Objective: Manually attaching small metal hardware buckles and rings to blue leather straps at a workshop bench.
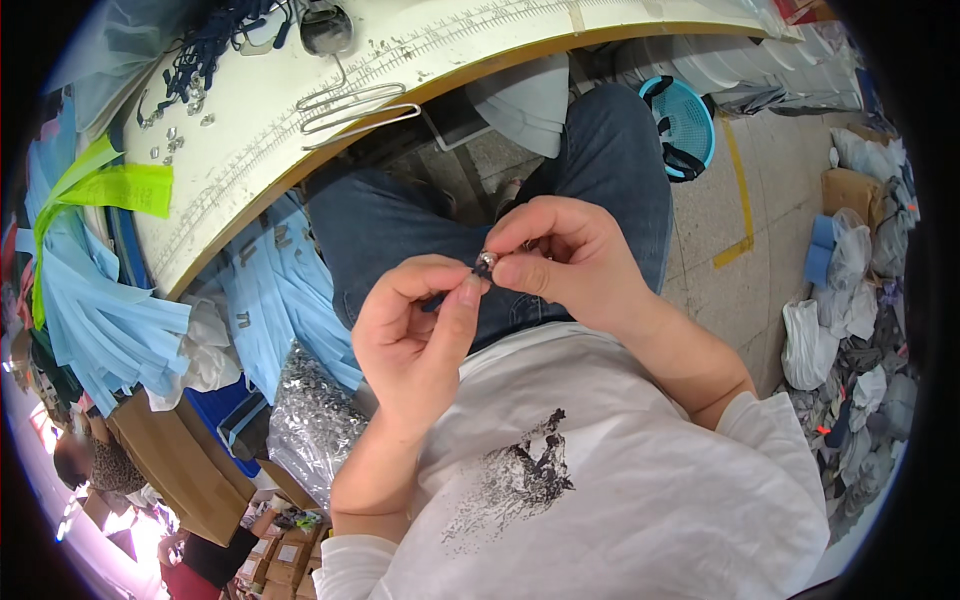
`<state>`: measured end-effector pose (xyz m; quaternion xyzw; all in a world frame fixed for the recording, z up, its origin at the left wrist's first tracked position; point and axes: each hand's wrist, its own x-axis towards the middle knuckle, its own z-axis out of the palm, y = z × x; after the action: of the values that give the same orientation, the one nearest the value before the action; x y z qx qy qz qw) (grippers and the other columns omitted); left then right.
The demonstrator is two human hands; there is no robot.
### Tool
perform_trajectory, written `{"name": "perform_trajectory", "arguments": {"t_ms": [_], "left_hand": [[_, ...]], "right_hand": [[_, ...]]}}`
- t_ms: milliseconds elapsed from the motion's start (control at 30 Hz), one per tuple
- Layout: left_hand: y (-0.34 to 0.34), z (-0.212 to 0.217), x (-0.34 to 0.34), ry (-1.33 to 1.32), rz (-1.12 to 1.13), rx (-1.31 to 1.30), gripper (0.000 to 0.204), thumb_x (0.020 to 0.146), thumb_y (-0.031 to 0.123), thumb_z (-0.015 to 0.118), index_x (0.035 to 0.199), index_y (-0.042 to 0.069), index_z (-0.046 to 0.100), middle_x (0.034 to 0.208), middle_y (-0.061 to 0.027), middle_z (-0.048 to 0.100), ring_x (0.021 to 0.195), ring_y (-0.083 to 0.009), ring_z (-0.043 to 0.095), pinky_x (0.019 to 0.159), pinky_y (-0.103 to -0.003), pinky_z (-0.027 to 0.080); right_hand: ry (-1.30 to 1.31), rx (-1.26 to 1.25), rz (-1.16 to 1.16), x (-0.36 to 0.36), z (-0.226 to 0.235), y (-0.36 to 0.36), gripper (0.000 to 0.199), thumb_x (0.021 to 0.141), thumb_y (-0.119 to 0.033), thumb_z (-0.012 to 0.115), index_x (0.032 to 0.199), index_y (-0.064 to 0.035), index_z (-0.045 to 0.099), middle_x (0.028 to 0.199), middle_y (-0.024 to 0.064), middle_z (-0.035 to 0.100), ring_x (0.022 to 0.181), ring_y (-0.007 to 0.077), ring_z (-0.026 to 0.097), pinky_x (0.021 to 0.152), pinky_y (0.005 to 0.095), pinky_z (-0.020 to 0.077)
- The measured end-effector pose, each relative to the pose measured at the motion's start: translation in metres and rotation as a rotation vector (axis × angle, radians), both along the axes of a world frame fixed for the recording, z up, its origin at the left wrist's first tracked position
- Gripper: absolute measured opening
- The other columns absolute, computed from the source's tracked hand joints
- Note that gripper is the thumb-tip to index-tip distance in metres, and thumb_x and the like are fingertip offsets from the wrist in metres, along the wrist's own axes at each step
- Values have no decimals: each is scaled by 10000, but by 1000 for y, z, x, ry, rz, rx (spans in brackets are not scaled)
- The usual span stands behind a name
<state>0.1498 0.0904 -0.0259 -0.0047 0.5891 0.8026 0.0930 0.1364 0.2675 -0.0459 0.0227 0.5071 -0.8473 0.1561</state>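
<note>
Above my lap, my two hands meet fingertip to fingertip. My left hand (415, 335) pinches a short dark cord-like piece (480, 272) between thumb and forefinger. In the pinch of my right hand (580, 265) is a small shiny metal clip (487, 259), touching the dark piece. Fingertips cover most of both, so I cannot tell how they are joined. On the white table (235, 190) ahead lie a heap of dark blue cords (205, 60) and several loose metal clips (172, 140). By my left thigh a clear plastic bag (312, 425) is full of small shiny metal pieces.
A bent wire rack (360, 108) overhangs the table edge. Light blue strips (95, 270) with a bright green band (100, 185) hang at the left, near a cardboard box (185, 470). A turquoise basket (690, 120) stands right of my knee. Bags and fabric scraps (870, 420) line the right.
</note>
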Motion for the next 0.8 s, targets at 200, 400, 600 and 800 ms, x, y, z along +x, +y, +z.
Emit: {"name": "perform_trajectory", "arguments": {"t_ms": [200, 400, 600, 800], "left_hand": [[0, 2, 0, -27, -4, -25, 159, 866, -131, 577, 1008, -59, 581, 1018, -112, 611, 896, -120, 606, 769, -197, 486], [0, 2, -1, -51, 16, -88, 143, 871, -108, 597, 1005, -58, 588, 1024, -109, 616, 867, -106, 592, 745, -181, 470], [1, 3, -3, -74, 5, -126, 142, 879, -99, 606, 1014, -55, 605, 1005, -96, 624, 855, -98, 583, 728, -180, 463], [-1, -2, -2, 39, 28, -292, 141, 858, -81, 654, 994, -49, 634, 939, -85, 646, 821, -92, 596, 697, -182, 469]], "right_hand": [[106, 81, -2, 0, 0, 1, 139, 857, -9, 693, 993, 3, 669, 927, 54, 670, 826, 93, 659, 694, 191, 526], [328, 232, -14, -5, 2, 2, 126, 843, 5, 697, 968, -7, 682, 918, 68, 657, 799, 101, 657, 647, 193, 508], [241, 254, -2, -5, -4, 3, 130, 835, 5, 706, 962, -18, 690, 917, 61, 657, 802, 84, 641, 635, 190, 491], [157, 121, 35, -6, -6, 4, 134, 833, -13, 719, 965, -14, 692, 915, 36, 661, 786, 59, 618, 634, 174, 470]]}}
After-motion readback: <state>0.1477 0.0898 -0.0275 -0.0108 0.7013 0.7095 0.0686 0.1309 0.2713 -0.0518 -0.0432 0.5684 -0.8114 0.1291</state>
